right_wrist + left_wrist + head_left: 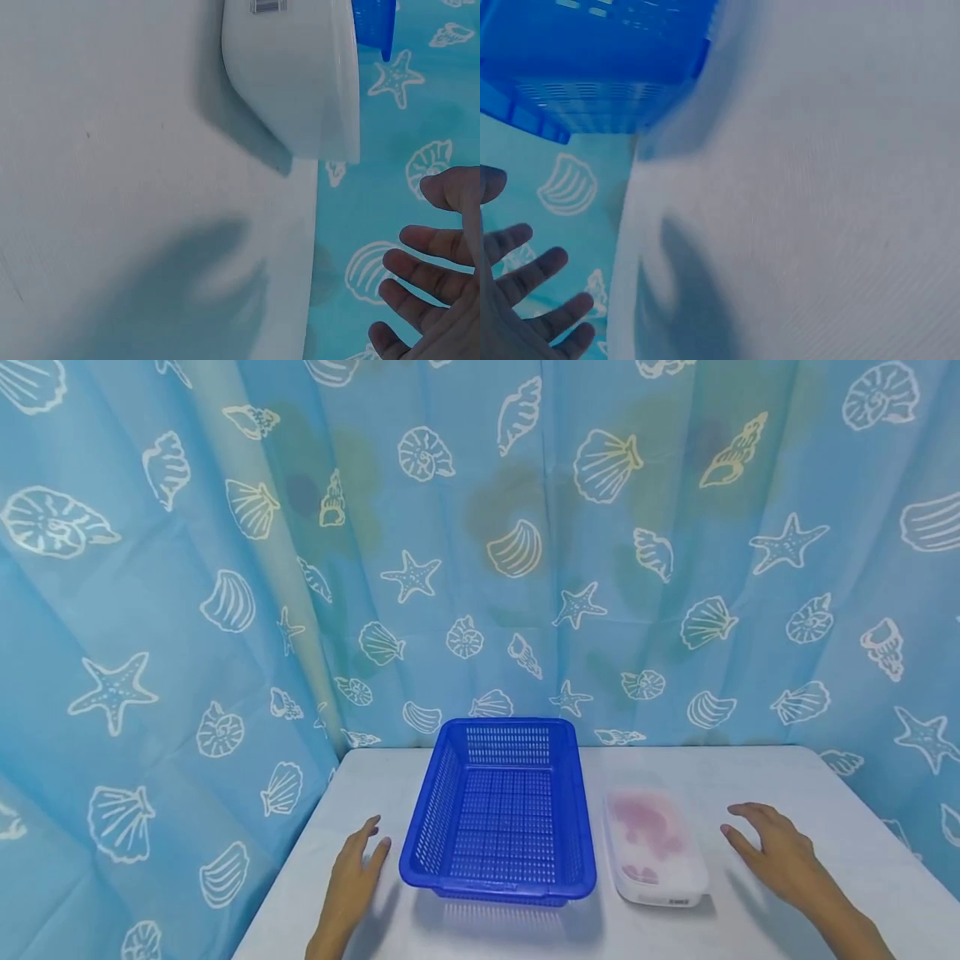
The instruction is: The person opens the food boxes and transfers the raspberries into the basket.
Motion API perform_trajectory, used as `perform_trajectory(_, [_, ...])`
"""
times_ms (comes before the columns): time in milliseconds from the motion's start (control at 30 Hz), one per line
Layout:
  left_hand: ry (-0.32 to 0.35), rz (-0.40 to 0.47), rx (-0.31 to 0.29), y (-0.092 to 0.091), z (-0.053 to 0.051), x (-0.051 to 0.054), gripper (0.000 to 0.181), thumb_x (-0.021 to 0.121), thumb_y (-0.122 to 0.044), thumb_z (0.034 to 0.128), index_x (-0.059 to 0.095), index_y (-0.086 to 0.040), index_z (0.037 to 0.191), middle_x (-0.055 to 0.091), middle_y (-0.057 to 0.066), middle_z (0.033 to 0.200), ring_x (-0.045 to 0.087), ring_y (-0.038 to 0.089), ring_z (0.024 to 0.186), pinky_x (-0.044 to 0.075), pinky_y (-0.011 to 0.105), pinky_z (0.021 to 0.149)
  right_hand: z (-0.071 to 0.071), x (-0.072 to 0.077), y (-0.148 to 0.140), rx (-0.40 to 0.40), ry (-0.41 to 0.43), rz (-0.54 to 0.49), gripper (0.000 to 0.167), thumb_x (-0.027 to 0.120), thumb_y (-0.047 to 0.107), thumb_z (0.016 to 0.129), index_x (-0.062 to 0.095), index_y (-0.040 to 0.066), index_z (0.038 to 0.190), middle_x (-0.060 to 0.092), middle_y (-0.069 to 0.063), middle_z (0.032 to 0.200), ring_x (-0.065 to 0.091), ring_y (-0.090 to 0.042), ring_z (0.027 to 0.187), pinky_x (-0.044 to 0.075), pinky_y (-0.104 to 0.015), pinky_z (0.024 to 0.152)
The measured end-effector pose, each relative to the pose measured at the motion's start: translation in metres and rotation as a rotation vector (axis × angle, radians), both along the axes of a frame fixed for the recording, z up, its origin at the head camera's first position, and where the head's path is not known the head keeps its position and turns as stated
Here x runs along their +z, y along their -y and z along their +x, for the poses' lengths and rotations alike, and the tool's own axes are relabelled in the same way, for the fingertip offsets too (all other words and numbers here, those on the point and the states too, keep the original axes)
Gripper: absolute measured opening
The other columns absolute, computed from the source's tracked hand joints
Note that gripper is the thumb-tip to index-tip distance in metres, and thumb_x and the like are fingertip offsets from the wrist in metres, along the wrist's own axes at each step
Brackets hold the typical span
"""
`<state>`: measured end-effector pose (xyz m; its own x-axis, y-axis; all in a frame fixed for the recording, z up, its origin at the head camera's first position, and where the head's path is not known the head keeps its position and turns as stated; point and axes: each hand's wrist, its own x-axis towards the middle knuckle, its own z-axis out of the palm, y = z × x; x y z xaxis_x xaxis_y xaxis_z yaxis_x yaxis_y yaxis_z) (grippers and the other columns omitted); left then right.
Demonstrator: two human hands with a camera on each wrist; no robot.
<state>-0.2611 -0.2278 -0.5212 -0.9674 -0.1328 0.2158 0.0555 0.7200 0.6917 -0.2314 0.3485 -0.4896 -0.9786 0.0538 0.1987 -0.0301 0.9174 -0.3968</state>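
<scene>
A blue plastic basket (501, 891) with perforated walls stands on the white table; nothing lies inside it. To its right sits a white lidded container (656, 852) whose lid shows pinkish-red patches; what makes them is blurred. My left hand (351, 878) hovers left of the basket, apart from it, fingers spread and holding nothing. In the left wrist view its fingers (532, 279) are loosely extended below the basket (592, 45). On the other side, my right hand (780, 856) is held to the right of the container, not touching it, with relaxed, parted fingers (427, 274).
The white table (757, 777) ends at the back against a blue curtain (480, 568) printed with white shells and starfish. That curtain also runs along the left side. Both hands cast shadows on the tabletop.
</scene>
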Motion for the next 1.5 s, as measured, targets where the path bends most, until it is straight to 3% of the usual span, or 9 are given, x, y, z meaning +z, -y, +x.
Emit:
perform_trajectory(167, [-0.063, 0.129, 0.066, -0.002, 0.011, 0.003, 0.05, 0.046, -0.042, 0.1051, 0.051, -0.009, 0.143, 0.062, 0.016, 0.124, 0.06, 0.036, 0.113, 0.045, 0.055, 0.095, 0.009, -0.007, 0.006, 0.0, -0.011, -0.091, 0.055, 0.053, 0.039, 0.103, 0.053, -0.01, 0.13, 0.046, -0.034, 0.129, 0.045, -0.054, 0.118, 0.04, -0.068, 0.091])
perform_trajectory(467, [-0.065, 0.341, 0.176, -0.01, 0.044, -0.006, 0.047, 0.051, -0.041, 0.1038, 0.056, -0.007, 0.136, 0.068, 0.014, 0.11, 0.066, 0.022, 0.092, 0.054, 0.036, 0.078, 0.023, -0.016, 0.017, -0.046, -0.09, -0.235, 0.048, 0.051, 0.036, 0.104, 0.06, -0.007, 0.123, 0.058, -0.019, 0.111, 0.057, -0.034, 0.099, 0.048, -0.049, 0.08])
perform_trajectory(633, [-0.082, 0.412, 0.209, -0.018, 0.054, -0.013, 0.041, 0.055, -0.033, 0.103, 0.058, -0.004, 0.131, 0.068, 0.013, 0.102, 0.065, 0.014, 0.083, 0.053, 0.028, 0.07, 0.028, -0.025, 0.022, -0.114, -0.068, -0.288, 0.049, 0.05, 0.038, 0.104, 0.06, -0.006, 0.124, 0.058, -0.018, 0.112, 0.056, -0.034, 0.101, 0.046, -0.041, 0.079])
perform_trajectory(767, [-0.119, 0.424, 0.23, -0.031, 0.059, -0.015, 0.031, 0.057, -0.022, 0.1007, 0.06, -0.003, 0.125, 0.067, 0.007, 0.095, 0.065, 0.012, 0.079, 0.054, 0.033, 0.064, 0.03, -0.035, 0.024, -0.148, -0.061, -0.332, 0.048, 0.051, 0.039, 0.104, 0.061, -0.004, 0.123, 0.059, -0.017, 0.113, 0.057, -0.034, 0.103, 0.044, -0.031, 0.077])
perform_trajectory(833, [-0.127, 0.433, 0.214, -0.037, 0.063, -0.016, 0.028, 0.057, -0.015, 0.0988, 0.06, -0.001, 0.124, 0.066, 0.007, 0.092, 0.065, 0.013, 0.077, 0.054, 0.034, 0.062, 0.031, -0.04, 0.024, -0.159, -0.069, -0.337, 0.046, 0.052, 0.038, 0.103, 0.063, -0.003, 0.121, 0.06, -0.016, 0.112, 0.058, -0.034, 0.102, 0.043, -0.024, 0.073])
perform_trajectory(933, [-0.112, 0.476, 0.167, -0.043, 0.068, -0.014, 0.031, 0.055, -0.007, 0.0949, 0.059, 0.0, 0.124, 0.065, 0.008, 0.092, 0.065, 0.014, 0.076, 0.053, 0.032, 0.063, 0.029, -0.044, 0.025, -0.184, -0.065, -0.347, 0.045, 0.053, 0.036, 0.103, 0.063, -0.004, 0.121, 0.061, -0.017, 0.111, 0.058, -0.035, 0.102, 0.045, -0.027, 0.076])
perform_trajectory(1133, [-0.036, 0.533, 0.119, -0.049, 0.076, -0.012, 0.033, 0.057, -0.001, 0.0911, 0.06, 0.004, 0.124, 0.063, 0.01, 0.091, 0.063, 0.015, 0.074, 0.051, 0.027, 0.065, 0.025, -0.049, 0.026, -0.253, 0.035, -0.413, 0.056, 0.05, 0.044, 0.103, 0.059, -0.006, 0.125, 0.06, -0.023, 0.116, 0.056, -0.038, 0.106, 0.045, -0.052, 0.088])
perform_trajectory(1333, [-0.022, 0.475, 0.136, -0.059, 0.079, -0.017, 0.023, 0.063, -0.002, 0.088, 0.067, 0.001, 0.111, 0.063, 0.006, 0.09, 0.063, 0.016, 0.076, 0.051, 0.027, 0.065, 0.029, -0.052, 0.023, -0.267, 0.067, -0.421, 0.062, 0.05, 0.051, 0.101, 0.06, -0.006, 0.124, 0.065, -0.018, 0.109, 0.057, -0.034, 0.099, 0.046, -0.05, 0.083])
perform_trajectory(1500, [-0.014, 0.463, 0.102, -0.066, 0.083, -0.019, 0.017, 0.067, -0.004, 0.089, 0.07, -0.002, 0.106, 0.064, 0.006, 0.091, 0.063, 0.015, 0.077, 0.052, 0.026, 0.067, 0.03, -0.053, 0.021, -0.261, 0.076, -0.416, 0.06, 0.05, 0.051, 0.101, 0.062, -0.004, 0.123, 0.066, -0.011, 0.102, 0.058, -0.027, 0.092, 0.048, -0.043, 0.077])
